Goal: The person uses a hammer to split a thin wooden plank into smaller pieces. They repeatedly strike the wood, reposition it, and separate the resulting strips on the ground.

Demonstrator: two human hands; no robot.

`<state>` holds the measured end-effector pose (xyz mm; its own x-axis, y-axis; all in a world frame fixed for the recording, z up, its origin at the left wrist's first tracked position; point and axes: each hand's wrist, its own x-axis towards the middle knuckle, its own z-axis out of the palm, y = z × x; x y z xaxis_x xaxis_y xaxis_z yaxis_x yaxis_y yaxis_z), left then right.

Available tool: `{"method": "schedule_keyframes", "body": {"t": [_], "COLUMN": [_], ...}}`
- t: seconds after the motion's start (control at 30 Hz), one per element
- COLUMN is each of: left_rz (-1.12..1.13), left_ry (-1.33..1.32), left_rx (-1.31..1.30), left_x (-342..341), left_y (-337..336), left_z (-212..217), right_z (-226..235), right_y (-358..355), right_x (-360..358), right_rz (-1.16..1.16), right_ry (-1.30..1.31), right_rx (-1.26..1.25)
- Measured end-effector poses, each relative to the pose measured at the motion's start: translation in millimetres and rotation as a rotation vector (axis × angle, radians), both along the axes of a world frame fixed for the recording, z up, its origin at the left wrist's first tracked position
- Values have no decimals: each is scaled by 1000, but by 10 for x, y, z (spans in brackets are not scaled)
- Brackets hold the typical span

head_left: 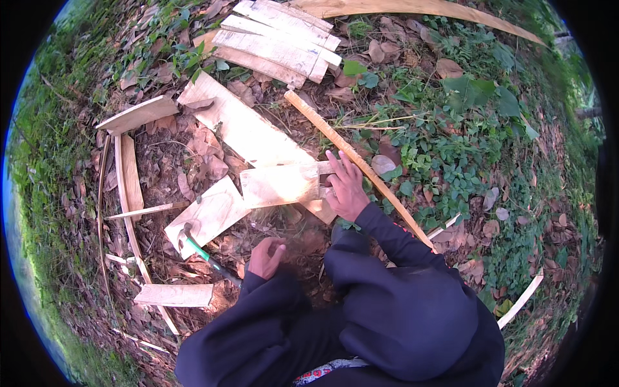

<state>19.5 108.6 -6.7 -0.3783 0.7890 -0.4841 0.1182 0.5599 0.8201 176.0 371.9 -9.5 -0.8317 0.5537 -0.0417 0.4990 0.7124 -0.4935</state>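
My right hand (pixel 348 188) reaches in at the middle, its fingers spread, at the right end of a short pale board (pixel 280 186). The fingertips touch or hover over a narrow wood piece at that end; I cannot tell which. This short board lies across a long wide plank (pixel 242 122) that slants over the leaves. Near my left knee, my left hand (pixel 265 258) is loosely curled with nothing visible in it. A hammer (pixel 200 249) with a green and black handle lies left of it, its head on another pale board (pixel 209 216).
Several pale boards (pixel 277 42) are stacked at the far side. A long narrow strip (pixel 358 161) slants past my right hand. Thin slats (pixel 126 187) and a small board (pixel 174 295) lie at left. Dry leaves and green plants (pixel 445 142) cover the ground.
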Motion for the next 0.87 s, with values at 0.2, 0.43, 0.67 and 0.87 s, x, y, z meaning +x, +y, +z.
{"method": "schedule_keyframes", "body": {"t": [0.2, 0.43, 0.67, 0.87], "left_rz": [14, 26, 105, -34], "left_ry": [-18, -47, 397, 1089], "left_rx": [-13, -25, 282, 948], "left_x": [-20, -16, -863, -1670], "left_y": [16, 18, 248, 272], "left_z": [40, 0, 1242, 3164], "right_z": [10, -14, 399, 136], "right_y": [43, 71, -224, -594], "right_x": [-45, 18, 126, 653], "right_rz": [51, -27, -86, 165], "right_ry": [34, 241, 434, 291], "right_rx": [-67, -136, -48, -382]}}
